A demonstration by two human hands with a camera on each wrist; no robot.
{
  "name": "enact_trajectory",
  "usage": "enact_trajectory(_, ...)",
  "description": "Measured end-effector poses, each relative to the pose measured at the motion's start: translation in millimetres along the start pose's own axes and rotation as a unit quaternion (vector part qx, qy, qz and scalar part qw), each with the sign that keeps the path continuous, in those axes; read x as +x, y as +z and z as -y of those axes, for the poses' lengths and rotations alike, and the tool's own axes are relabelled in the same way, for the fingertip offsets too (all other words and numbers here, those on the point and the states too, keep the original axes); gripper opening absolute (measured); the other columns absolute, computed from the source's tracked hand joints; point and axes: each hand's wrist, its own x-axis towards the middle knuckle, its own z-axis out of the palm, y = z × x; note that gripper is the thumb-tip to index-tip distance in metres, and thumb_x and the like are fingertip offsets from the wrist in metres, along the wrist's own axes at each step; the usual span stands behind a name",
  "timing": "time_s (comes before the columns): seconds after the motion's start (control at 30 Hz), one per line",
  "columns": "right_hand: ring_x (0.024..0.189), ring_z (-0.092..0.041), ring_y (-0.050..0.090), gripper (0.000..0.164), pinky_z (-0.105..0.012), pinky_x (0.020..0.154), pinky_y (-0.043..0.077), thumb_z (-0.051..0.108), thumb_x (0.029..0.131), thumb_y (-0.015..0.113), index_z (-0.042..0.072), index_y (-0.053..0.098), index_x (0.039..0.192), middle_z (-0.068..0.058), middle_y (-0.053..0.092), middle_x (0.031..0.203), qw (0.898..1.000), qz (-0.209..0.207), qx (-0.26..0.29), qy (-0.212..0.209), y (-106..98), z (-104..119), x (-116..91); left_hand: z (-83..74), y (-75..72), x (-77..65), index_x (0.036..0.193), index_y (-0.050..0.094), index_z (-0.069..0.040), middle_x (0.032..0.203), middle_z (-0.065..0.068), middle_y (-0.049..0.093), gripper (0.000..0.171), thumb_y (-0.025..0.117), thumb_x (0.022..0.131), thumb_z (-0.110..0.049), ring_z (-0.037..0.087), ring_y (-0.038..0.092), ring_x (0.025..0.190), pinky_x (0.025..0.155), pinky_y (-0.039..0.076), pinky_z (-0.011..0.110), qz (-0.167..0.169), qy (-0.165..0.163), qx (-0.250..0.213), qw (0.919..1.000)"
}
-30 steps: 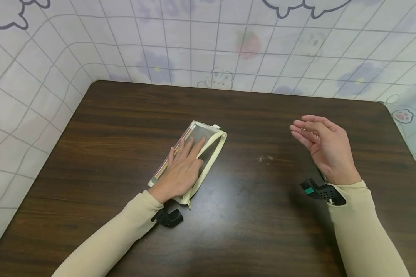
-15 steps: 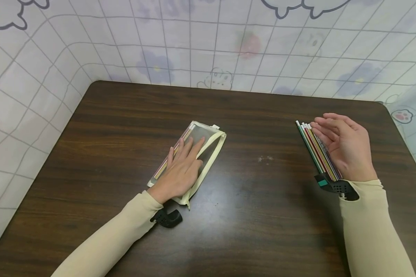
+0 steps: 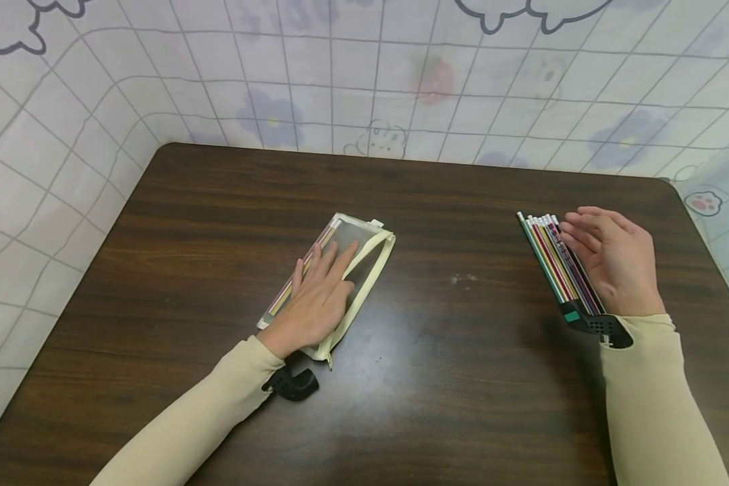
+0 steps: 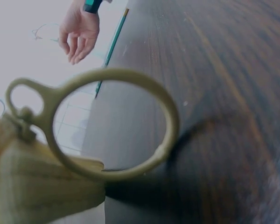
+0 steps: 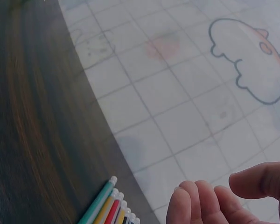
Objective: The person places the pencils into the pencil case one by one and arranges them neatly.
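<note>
My left hand [image 3: 312,297] lies flat with fingers spread on a see-through, cream-edged zip pencil pouch [image 3: 349,228]. Yellow and pink pencils show through the pouch's left side, and its zip side gapes. Large in the left wrist view is a cream zip-pull ring [image 4: 116,74]. On the right, a row of colored pencils [image 3: 555,263] with white ends lies side by side on the table, a green one leftmost. Just right of them is my right hand [image 3: 619,263], palm turned left, fingers loosely bent and holding nothing. Its wrist mount hides the pencils' near ends.
The dark wooden table [image 3: 437,378] has rounded far corners. A white patterned curtain [image 3: 364,74] with grid lines borders its far and left sides. Small white specks [image 3: 464,278] mark the table between pouch and pencils.
My right hand has moved to the right, uncovering the row of pencils that it and its mount hid before. The left hand and pouch have stayed in place.
</note>
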Motion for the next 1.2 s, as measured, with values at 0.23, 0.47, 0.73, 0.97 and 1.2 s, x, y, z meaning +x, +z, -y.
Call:
enact_trajectory(0.23, 0.088, -0.015, 0.077, 0.026, -0.025, 0.078, 0.063, 0.014, 0.092, 0.078, 0.005, 0.071, 0.116, -0.004, 0.079, 0.103, 1.0, -0.006, -0.015, 0.009, -11.7, -2.3, 4.2, 0.7, -0.2, -1.2, 0.167, 0.014, -0.032, 0.177, 0.01, 0.007, 0.06, 0.022, 0.107, -0.032, 0.031, -0.009, 0.165, 0.129, -0.008, 0.063, 0.003, 0.004, 0.0, 1.0)
enact_trajectory(0.47, 0.088, -0.013, 0.077, 0.023, -0.023, 0.076, 0.062, 0.01, 0.091, 0.077, 0.006, 0.072, 0.114, -0.002, 0.079, 0.103, 0.999, 0.004, -0.037, 0.012, -21.0, -4.1, 6.5, 0.0, -0.2, -1.1, 0.167, 0.014, -0.032, 0.177, 0.01, 0.007, 0.061, 0.022, 0.107, -0.033, 0.031, -0.009, 0.165, 0.129, -0.008, 0.062, 0.004, 0.002, 0.001, 1.0)
enact_trajectory(0.73, 0.089, -0.01, 0.077, 0.026, -0.021, 0.076, 0.062, 0.01, 0.09, 0.078, 0.009, 0.073, 0.115, 0.002, 0.078, 0.101, 0.997, -0.006, -0.07, 0.022, -31.4, -2.7, 10.3, -0.8, 0.0, -0.3, 0.167, 0.015, -0.032, 0.177, 0.01, 0.008, 0.061, 0.023, 0.107, -0.032, 0.031, -0.009, 0.165, 0.129, -0.008, 0.063, 0.0, 0.001, 0.004, 1.0)
enact_trajectory(0.97, 0.089, -0.006, 0.075, 0.031, -0.018, 0.075, 0.061, 0.015, 0.088, 0.081, 0.011, 0.07, 0.117, 0.006, 0.076, 0.1, 0.991, -0.011, -0.131, 0.025, -40.5, -3.6, 13.2, -1.3, 0.2, 0.2, 0.167, 0.015, -0.032, 0.177, 0.01, 0.008, 0.061, 0.023, 0.107, -0.032, 0.031, -0.008, 0.165, 0.129, -0.007, 0.063, -0.001, 0.001, 0.004, 1.0)
enact_trajectory(1.2, 0.087, -0.001, 0.07, 0.045, -0.012, 0.074, 0.058, 0.024, 0.085, 0.084, 0.011, 0.064, 0.124, 0.012, 0.069, 0.102, 0.969, -0.037, -0.24, 0.032, -48.3, -8.1, 19.1, -2.5, -0.9, -0.3, 0.167, 0.014, -0.033, 0.177, 0.01, 0.008, 0.061, 0.023, 0.107, -0.032, 0.031, -0.008, 0.165, 0.129, -0.007, 0.062, 0.0, -0.003, 0.008, 1.0)
